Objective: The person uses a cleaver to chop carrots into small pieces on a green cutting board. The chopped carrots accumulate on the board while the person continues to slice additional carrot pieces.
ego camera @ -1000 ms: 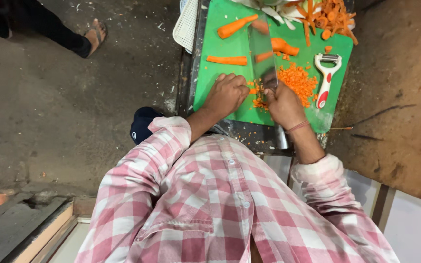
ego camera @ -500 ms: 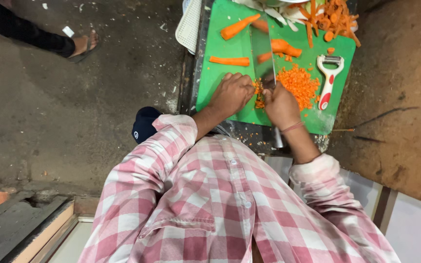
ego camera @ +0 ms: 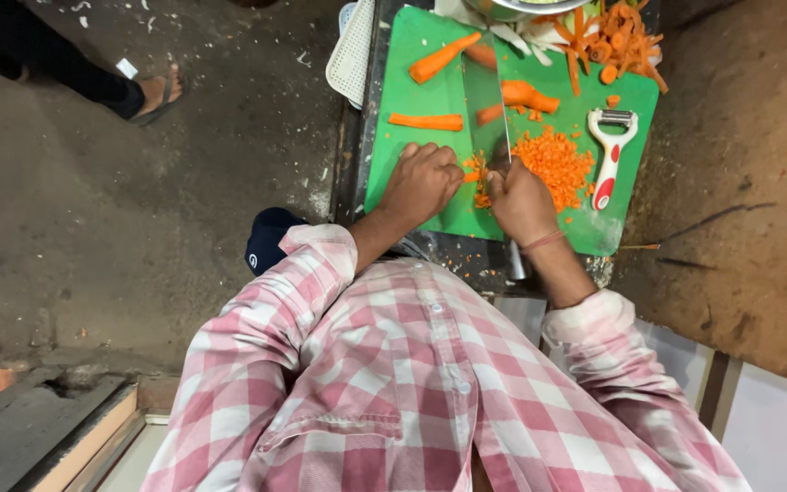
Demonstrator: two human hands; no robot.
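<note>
Right hand (ego camera: 521,196) closed in a firm grip on the handle of a broad cleaver (ego camera: 485,96), blade lying edge-down across the green cutting board (ego camera: 412,55). Left hand (ego camera: 423,180) curled, knuckles up, fingertips pressed on a small bunch of carrot sticks (ego camera: 474,170) just beside the blade; probably pinning them, though mostly hidden. Heap of diced carrot (ego camera: 553,159) right of the blade, touching it. Whole carrot pieces (ego camera: 439,59) farther up the board. White-and-red peeler (ego camera: 608,155) near the right edge. Carrot peelings (ego camera: 617,36) at the far corner.
</note>
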